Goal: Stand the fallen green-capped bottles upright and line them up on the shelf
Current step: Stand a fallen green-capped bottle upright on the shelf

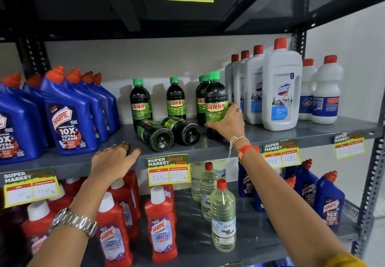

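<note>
Dark Sunny bottles with green caps stand on the grey middle shelf [208, 149]. My right hand [227, 124] grips the front upright Sunny bottle [215, 100] around its lower half, at the head of a short row with more green-capped bottles [201, 98] behind it. Two others stand apart farther left, one [140, 101] and another [176, 98]. Two fallen bottles lie side by side with their bases toward me, the left one [156, 134] and the right one [183, 129]. My left hand [114, 160] rests palm down on the shelf's front edge, just left of the fallen pair.
Blue Harpic bottles [68, 117] crowd the shelf's left side; white Domex bottles [281, 87] stand close on the right. A price tag [168, 170] hangs from the shelf edge. Below are red Harpic bottles [160, 223], clear bottles [223, 216] and more blue ones.
</note>
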Available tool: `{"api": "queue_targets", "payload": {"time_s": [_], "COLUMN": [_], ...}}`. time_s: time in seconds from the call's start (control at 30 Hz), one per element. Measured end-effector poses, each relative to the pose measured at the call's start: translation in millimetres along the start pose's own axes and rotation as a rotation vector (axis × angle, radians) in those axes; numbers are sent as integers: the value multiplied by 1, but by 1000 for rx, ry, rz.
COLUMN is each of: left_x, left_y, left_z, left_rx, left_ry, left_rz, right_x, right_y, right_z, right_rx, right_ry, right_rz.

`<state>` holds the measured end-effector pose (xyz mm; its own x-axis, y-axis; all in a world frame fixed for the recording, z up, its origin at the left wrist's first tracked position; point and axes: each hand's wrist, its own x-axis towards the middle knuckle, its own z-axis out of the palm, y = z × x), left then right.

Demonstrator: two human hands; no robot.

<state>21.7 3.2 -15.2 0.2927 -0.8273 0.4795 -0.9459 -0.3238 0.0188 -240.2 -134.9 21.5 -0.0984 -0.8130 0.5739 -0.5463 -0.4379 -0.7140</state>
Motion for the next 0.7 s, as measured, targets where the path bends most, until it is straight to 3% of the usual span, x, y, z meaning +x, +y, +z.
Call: {"api": "queue_targets", "payload": {"time_s": [0.23, 0.33, 0.4, 0.47, 0.53, 0.6, 0.7], "left_x": [4, 3, 2, 2, 1, 0, -2], "left_y": [-7, -4, -3, -3, -2, 0, 4], "left_z": [4, 3, 1, 2, 0, -3, -6], "left_rx": [99, 69, 69, 88, 42, -10, -31], "left_ry": [-48, -27, -28, -54, -66, -59, -57], "left_rz": [54, 46, 46, 58, 21, -18, -33], "right_x": [-2, -11, -18, -23, -23, -19, -5], "right_y": [-4, -17, -32, -51, -72, -87, -101], "right_z": [1, -2, -5, -6, -4, 4, 21], "right_rx": [120, -13, -69, -19, 10, -90, -269], "right_ry": [-37, 148, 347, 439, 287, 7, -363], "right_rz": [40, -1, -169, -353, -489, -550, -427]}}
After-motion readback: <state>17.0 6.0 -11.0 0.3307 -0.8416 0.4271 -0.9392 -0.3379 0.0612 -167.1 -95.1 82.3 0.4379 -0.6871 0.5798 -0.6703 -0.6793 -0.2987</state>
